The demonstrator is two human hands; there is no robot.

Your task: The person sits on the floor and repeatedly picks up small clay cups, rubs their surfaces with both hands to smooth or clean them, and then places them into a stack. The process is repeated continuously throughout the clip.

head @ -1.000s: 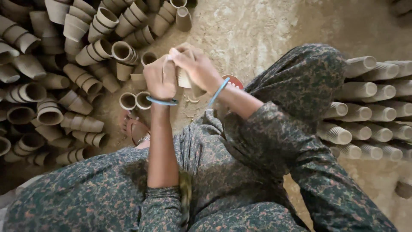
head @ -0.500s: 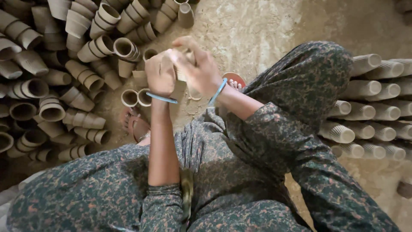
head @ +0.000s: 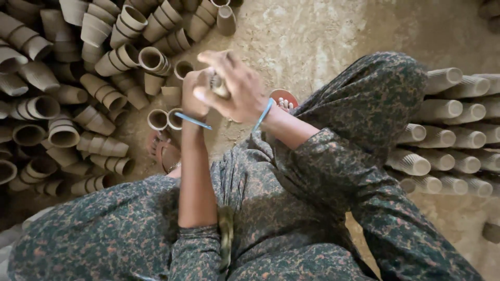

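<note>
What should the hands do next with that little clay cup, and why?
Probably set the clay cup down among the loose cups on the ground: the left hand and right hand both clasp it, raised above that pile.

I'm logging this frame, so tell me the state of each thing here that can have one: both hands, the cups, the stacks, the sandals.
Left hand: closed around a clay cup, raised.
Right hand: wrapped over the same cup.
Clay cup: held between both hands, mostly hidden.
Loose cups: heaped, most lying on their sides.
Two cups: upright, mouths up.
Stacked cups: nested in rows, lying sideways.
Sandals: worn on feet.
</note>
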